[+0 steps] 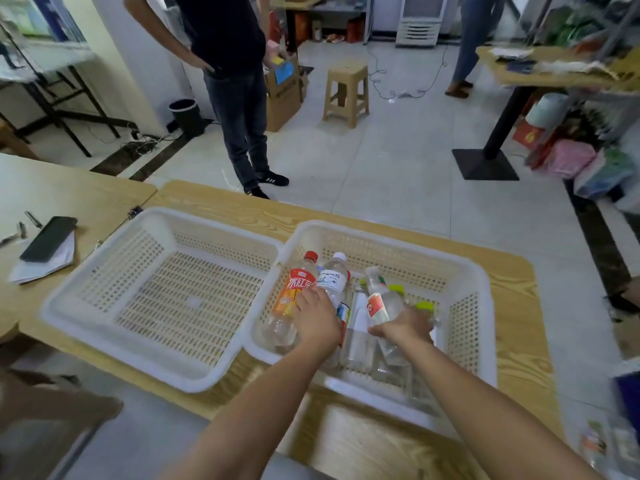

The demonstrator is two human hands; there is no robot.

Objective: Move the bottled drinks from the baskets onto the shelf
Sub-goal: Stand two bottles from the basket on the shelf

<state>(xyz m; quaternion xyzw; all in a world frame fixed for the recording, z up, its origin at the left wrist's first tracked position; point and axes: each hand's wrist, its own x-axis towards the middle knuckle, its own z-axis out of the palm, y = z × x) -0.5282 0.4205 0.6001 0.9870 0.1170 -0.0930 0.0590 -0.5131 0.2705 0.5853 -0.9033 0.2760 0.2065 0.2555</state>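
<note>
Two white plastic baskets stand side by side on a wooden table. The left basket holds nothing. The right basket holds several bottles. My left hand grips two bottles at once: an orange-labelled iced tea bottle with a red cap and a clear water bottle with a white cap. My right hand grips a clear bottle with a red label, tilted up out of the pile. More clear bottles with yellow-green caps lie beneath.
A black phone on papers lies on the table at left. A person in dark clothes stands beyond the table. A beige stool and a black table base are on the tiled floor. Blurred bottles show at the lower right edge.
</note>
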